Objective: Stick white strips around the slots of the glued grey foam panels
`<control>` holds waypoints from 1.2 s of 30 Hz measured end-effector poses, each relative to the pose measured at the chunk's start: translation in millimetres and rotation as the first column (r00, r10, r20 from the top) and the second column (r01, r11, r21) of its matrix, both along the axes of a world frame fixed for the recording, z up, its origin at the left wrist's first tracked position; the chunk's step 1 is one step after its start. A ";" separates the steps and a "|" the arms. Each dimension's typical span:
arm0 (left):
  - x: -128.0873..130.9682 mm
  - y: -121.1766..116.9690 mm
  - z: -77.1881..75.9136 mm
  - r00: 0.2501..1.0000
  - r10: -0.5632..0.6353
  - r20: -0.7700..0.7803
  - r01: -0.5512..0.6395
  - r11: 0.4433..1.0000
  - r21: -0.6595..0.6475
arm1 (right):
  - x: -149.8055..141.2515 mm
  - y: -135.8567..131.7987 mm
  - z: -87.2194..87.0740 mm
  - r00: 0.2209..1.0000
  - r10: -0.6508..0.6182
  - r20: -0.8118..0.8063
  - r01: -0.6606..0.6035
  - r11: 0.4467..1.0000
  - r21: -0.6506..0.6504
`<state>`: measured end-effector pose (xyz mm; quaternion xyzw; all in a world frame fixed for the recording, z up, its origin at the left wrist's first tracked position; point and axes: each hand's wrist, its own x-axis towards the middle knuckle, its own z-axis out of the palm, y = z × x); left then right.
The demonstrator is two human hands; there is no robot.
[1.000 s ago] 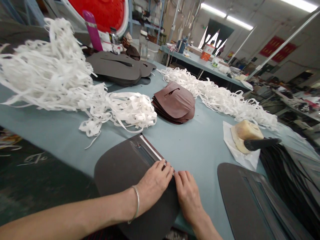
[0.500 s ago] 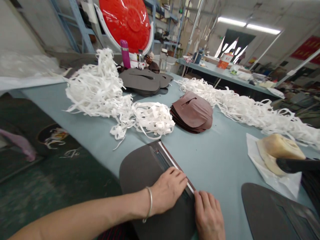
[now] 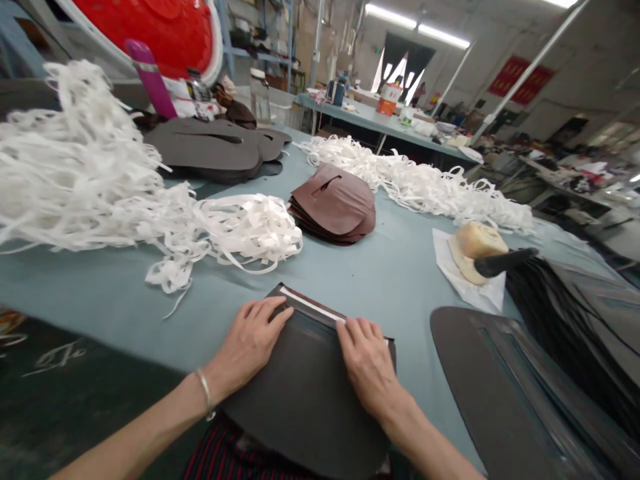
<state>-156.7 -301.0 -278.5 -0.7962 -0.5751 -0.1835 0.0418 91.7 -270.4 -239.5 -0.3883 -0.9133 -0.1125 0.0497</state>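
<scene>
Apparently, as I follow from afar, the step is pressing the white strip [image 3: 311, 305] along the far edge of the dark panel [image 3: 320, 393], which lies at the table's [image 3: 395, 280] near side; I'd want the strip straight and the fingertip pressure even; both forearms angle inward, palms down, fingers bent; the left hand [image 3: 253, 333] touches the panel near the strip's left end, the right hand [image 3: 369, 363] its right; whether either pinches underneath, I can't tell.
</scene>
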 end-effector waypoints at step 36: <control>16.1 5.1 -10.0 0.986 0.085 0.140 -0.091 0.995 0.036 | 96.7 -14.6 -30.2 0.993 0.072 -0.089 -0.051 0.976 0.209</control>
